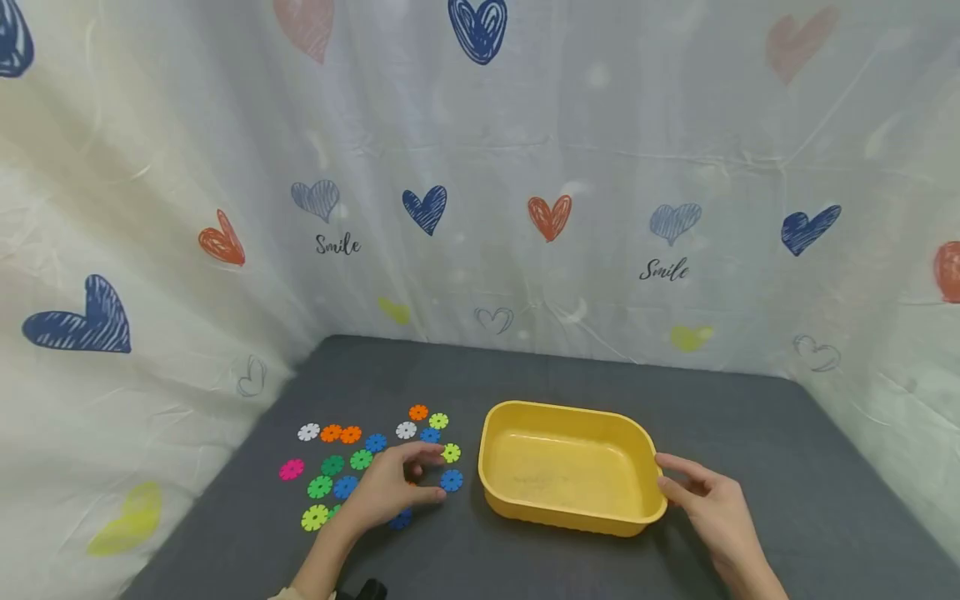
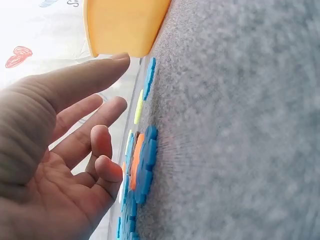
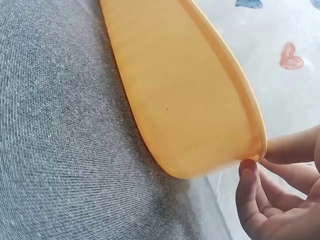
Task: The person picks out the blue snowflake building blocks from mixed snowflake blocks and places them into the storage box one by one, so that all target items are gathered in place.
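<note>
A yellow plastic basin stands upright on the dark grey table, nothing inside it. At its right end my right hand holds the rim with thumb and fingertips; the right wrist view shows those fingers at the rim's outer side. Left of the basin, my left hand hovers over scattered notched plastic discs, thumb and fingers apart with nothing between them. A blue disc and a yellow-green disc lie just beyond its fingertips. Part of an orange disc and other discs are hidden beneath this hand.
More discs spread leftward, among them a pink disc, a white disc and a dark green disc. A pale curtain printed with hearts encloses the table at the back and sides.
</note>
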`<state>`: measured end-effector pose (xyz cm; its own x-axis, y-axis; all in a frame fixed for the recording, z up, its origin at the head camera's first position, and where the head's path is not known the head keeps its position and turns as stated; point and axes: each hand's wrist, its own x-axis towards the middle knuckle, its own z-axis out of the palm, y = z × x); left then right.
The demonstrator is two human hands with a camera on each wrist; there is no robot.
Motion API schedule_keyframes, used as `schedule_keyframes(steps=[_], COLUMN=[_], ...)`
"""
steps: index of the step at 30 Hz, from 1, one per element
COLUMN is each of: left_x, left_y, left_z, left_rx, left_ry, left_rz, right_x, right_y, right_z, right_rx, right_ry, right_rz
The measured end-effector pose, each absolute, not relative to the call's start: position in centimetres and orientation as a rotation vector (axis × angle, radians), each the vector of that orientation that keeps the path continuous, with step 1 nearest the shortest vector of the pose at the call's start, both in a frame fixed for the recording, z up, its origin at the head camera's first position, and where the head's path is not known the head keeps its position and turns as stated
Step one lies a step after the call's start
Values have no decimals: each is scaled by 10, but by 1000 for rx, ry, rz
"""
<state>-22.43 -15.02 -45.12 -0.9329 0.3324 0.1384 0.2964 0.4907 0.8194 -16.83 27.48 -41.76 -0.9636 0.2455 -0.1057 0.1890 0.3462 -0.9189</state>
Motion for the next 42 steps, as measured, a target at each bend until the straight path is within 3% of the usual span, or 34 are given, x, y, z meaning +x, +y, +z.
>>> schedule_keyframes(steps=[42], left_x=[-237], left_y=[-135], left_z=[-450], left_rx=[644], left_ry=[2710], left_rz=[1243], right_x=[-168], right_y=[275], right_z=[-420], right_rx=[-437], right_ry=[-2539], right_rz=[1722])
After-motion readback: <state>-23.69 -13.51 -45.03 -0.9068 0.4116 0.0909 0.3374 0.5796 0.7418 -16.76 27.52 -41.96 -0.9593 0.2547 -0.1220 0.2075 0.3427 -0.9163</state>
